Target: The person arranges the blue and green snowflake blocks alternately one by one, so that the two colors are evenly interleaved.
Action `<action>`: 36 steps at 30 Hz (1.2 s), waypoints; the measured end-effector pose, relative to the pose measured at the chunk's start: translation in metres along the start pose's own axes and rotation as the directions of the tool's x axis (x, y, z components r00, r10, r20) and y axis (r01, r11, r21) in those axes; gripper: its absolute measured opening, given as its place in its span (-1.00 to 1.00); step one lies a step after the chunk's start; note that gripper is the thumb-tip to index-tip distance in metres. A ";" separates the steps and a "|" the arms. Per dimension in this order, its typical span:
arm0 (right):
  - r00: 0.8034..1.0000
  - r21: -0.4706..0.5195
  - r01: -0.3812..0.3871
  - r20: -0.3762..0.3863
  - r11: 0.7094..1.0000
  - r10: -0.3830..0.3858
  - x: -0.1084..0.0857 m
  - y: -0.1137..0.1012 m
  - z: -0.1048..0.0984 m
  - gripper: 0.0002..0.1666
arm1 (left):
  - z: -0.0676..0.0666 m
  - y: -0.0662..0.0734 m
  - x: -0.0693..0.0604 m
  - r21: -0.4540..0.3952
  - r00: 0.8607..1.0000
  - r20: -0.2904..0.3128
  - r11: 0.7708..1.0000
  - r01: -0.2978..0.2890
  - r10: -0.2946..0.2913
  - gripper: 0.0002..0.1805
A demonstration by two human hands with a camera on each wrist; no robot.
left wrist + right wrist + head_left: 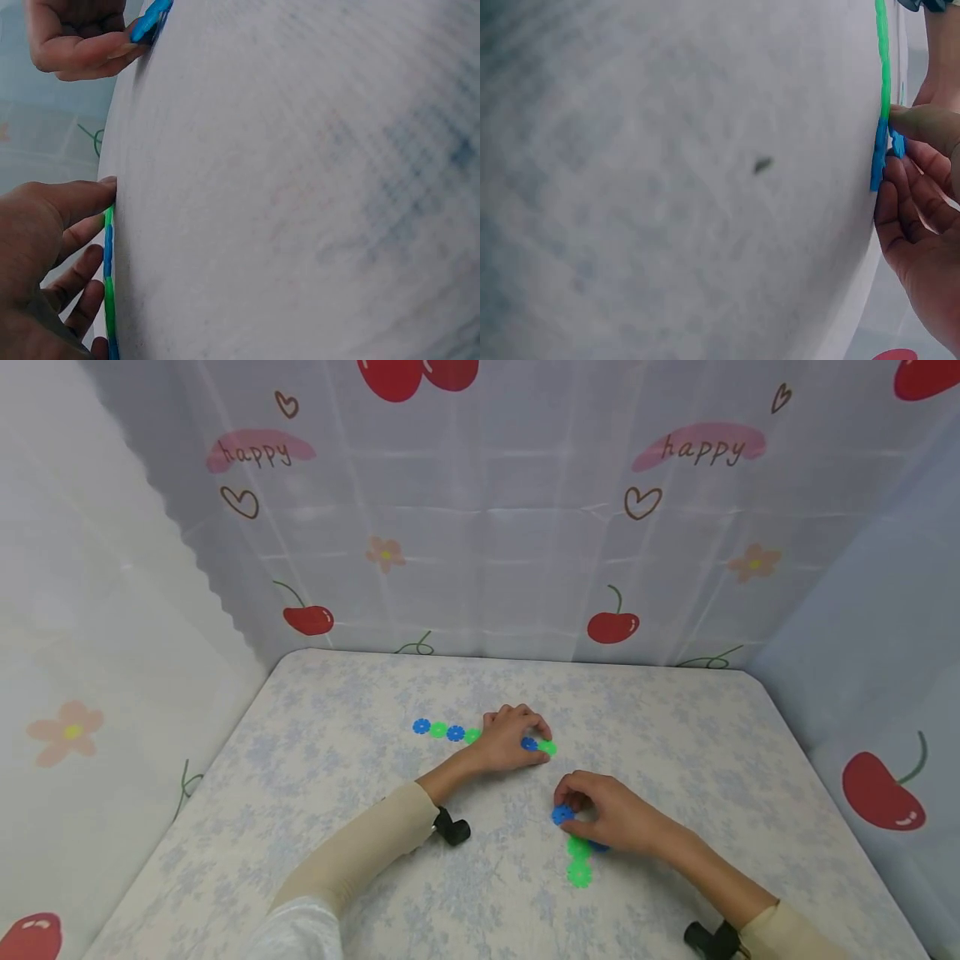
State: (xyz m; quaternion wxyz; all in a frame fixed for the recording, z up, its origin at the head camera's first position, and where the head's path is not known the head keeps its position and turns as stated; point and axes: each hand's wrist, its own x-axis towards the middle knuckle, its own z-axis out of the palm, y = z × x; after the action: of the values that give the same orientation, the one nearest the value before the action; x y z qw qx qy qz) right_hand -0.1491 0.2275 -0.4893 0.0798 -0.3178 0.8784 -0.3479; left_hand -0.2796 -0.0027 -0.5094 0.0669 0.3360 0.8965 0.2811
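A row of flat snowflake discs, alternating blue and green, runs across the table. At its left end lies a blue disc (422,726). My left hand (510,742) covers the row's middle and pinches the green disc (548,747) at its right end between thumb and forefinger. Beside that one sits a blue disc (529,743). Nearer to me, my right hand (618,814) pinches a tilted blue disc (562,814) between thumb and fingers. Loose green discs (579,873) lie below this hand, with another blue disc (600,846) partly hidden under it.
A pale table (337,693) with a blue floral pattern carries the discs. Behind it hangs a white curtain (480,568) printed with cherries and hearts. Each wrist wears a black camera, such as the left wrist camera (452,828).
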 end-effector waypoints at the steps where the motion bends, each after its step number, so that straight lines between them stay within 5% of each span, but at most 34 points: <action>1: 1.000 0.004 0.002 -0.003 1.000 -0.002 0.000 0.001 -0.001 -0.74 | 0.000 0.000 0.000 0.000 1.000 0.001 1.000 0.000 0.000 -0.75; 36: 0.992 -0.109 -0.096 -0.094 0.989 0.086 0.033 0.040 -0.035 -0.75 | -0.003 0.003 -0.001 -0.020 1.000 0.003 1.000 0.008 -0.008 -0.73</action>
State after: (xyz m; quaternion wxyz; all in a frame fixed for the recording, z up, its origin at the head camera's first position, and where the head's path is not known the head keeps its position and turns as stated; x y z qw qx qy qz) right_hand -0.2077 0.2489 -0.4869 0.0384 -0.2658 0.9129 -0.3075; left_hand -0.2775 -0.0028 -0.5052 0.0729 0.3319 0.8949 0.2893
